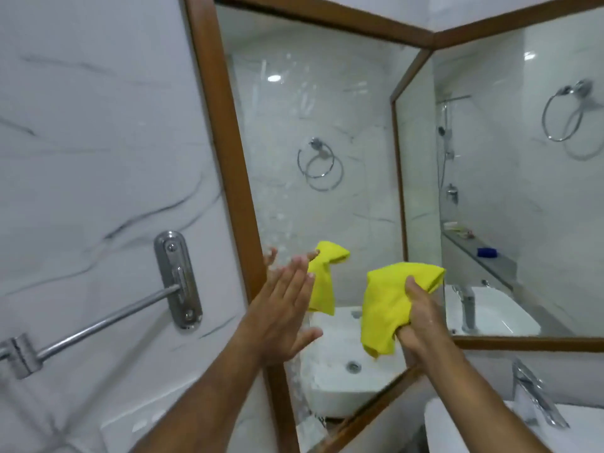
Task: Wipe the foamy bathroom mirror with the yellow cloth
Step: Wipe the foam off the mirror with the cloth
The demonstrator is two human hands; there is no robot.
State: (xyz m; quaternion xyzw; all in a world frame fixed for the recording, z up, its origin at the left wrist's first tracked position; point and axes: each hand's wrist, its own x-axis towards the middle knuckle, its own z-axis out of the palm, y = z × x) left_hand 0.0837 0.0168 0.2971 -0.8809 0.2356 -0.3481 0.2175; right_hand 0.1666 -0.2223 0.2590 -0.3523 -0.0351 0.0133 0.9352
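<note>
A wood-framed mirror fills the middle of the head view, angled like an open cabinet door, with faint foam streaks down its left part. My right hand is shut on a bunched yellow cloth just in front of the mirror's lower part. The cloth's reflection shows in the glass to the left. My left hand is open with fingers spread, flat near the mirror's left wooden frame, holding nothing.
A second framed mirror stands at right. A chrome towel rail with its wall mount juts from the marble wall at left. A white basin and chrome tap sit at lower right.
</note>
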